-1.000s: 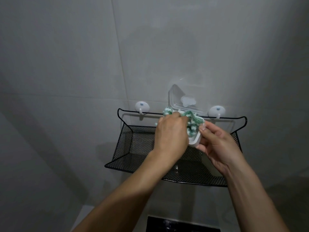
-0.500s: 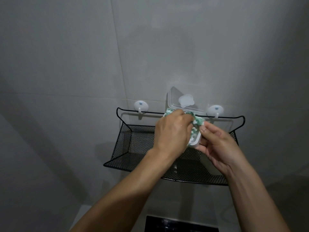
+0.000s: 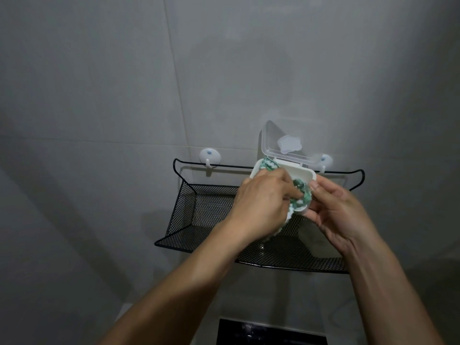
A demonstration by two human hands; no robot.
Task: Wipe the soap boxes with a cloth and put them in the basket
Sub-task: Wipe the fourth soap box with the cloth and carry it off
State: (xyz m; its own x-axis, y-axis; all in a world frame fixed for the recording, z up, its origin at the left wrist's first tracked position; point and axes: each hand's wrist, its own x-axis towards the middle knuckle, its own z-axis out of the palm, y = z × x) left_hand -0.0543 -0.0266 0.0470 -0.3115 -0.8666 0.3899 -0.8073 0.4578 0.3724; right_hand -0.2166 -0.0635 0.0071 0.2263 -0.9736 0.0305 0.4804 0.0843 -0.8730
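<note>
We have a single view — a wide-angle camera worn on the person's head, facing forward at a grey tiled wall at close range, near enough that both forearms reach in from the bottom edge. The black mesh basket hung on that wall sits just below and right of centre — the wall's tile lines bow around it towards the edges.

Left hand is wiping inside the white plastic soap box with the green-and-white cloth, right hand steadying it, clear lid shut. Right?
Not quite: the head view shows the clear hinged lid standing open above the white plastic soap box. The rest holds.
</note>
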